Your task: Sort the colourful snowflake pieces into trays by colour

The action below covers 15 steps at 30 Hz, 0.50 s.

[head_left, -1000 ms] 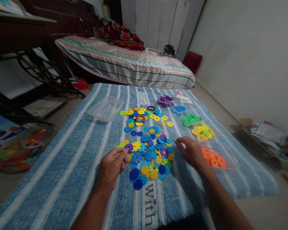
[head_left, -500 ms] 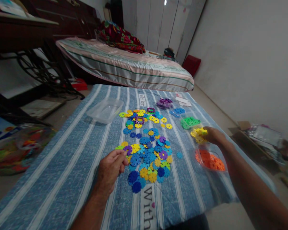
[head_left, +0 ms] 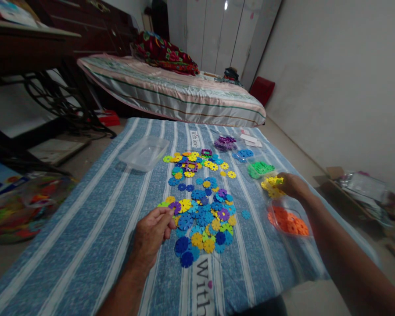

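Observation:
My left hand (head_left: pixel 153 232) is closed at the left edge of a pile of notched plastic snowflake discs (head_left: pixel 206 215), mostly blue and yellow. Thumb and forefinger pinch a purple snowflake disc (head_left: pixel 175 207), with a yellow disc (head_left: pixel 184 205) and a light green one close beside it. On the right, my right hand (head_left: pixel 292 185) reaches over a small heap of yellow snowflake discs (head_left: pixel 271 187). A yellow disc shows at its closed fingertips, partly hidden by the hand. Orange discs (head_left: pixel 288 221) lie in a clear tub just nearer to me.
Green pieces (head_left: pixel 260 169), blue pieces (head_left: pixel 243 154) and purple pieces (head_left: pixel 225 143) stand farther along the right side. A clear plastic tub (head_left: pixel 145 153) sits at the left. More discs spread behind the main pile. The striped cloth (head_left: pixel 102 228) covers the table; a bed (head_left: pixel 171 94) stands beyond.
Both hands stay in nearly the same places. The whole view has shifted very slightly; no disc has visibly moved.

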Each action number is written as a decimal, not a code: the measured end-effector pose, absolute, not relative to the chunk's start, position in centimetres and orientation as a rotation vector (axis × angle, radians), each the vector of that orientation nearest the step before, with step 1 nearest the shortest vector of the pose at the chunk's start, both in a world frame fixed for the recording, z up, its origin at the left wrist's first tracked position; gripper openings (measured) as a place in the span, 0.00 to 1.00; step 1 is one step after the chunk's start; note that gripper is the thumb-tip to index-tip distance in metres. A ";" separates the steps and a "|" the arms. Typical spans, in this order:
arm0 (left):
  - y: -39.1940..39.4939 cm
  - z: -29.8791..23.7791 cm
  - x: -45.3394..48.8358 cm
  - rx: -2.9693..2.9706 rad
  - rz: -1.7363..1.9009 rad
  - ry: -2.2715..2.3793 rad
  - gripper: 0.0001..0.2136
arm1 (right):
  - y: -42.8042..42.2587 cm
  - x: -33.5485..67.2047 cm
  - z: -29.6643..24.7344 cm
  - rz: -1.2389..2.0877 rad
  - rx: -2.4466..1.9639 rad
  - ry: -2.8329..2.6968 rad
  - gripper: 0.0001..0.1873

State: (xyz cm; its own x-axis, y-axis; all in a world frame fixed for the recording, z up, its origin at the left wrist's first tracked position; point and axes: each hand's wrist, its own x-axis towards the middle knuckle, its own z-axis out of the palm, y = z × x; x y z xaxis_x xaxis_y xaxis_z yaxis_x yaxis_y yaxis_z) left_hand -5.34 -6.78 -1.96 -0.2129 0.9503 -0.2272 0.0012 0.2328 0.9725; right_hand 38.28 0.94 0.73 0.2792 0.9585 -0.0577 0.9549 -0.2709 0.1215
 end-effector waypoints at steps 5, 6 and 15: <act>-6.8 -1.8 -5.4 0.939 1.149 1.493 0.16 | 1.3 37.5 1.7 0.029 2.402 1.997 0.20; -6.8 -1.8 -5.4 0.938 1.149 1.492 0.16 | 1.3 37.2 1.8 0.015 2.393 2.058 0.20; -6.9 -1.7 -5.4 0.940 1.161 1.492 0.16 | 2.4 34.8 2.1 0.014 2.367 2.452 0.22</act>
